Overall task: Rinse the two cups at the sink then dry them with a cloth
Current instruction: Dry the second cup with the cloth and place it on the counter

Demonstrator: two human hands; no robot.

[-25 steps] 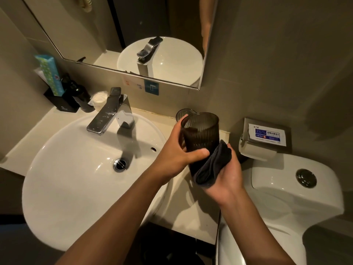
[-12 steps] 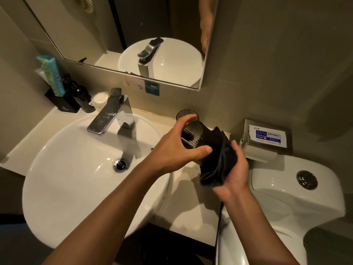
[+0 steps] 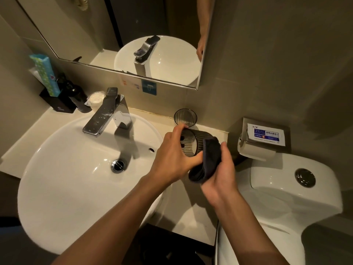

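Stage: drying, by the look of it. No water is running from the tap (image 3: 107, 115), so I'm guessing the rinsing is over.

Cup in hand: the left hand (image 3: 172, 159) is gripping a dark ribbed cup (image 3: 193, 143) just right of centre in the frame, tipped on its side with the mouth facing left. Fingers are curling over the rim on the upper side, thumb is pressing the lower wall.

Cloth: the right hand (image 3: 222, 176) is clenching a dark cloth (image 3: 207, 161) and pressing it against the cup's right side and base. The cloth is wrapping the outside only; the inside isn't being wiped at this moment.

Other cup: the second cup (image 3: 185, 117) is standing upright on the counter (image 3: 193, 219) just above the hands, near the back wall, well apart from the drain. Can't tell whether it's wet or already dried, too dim and see-through.

Sink: the white basin (image 3: 63, 178) is filling the left half of the frame, nothing sitting in it.

Done so far (my read): rinsing probably finished, one cup partway through drying.

Left to do: finishing this cup, inside included, setting it down, then possibly drying the one on the counter if it's not done yet.
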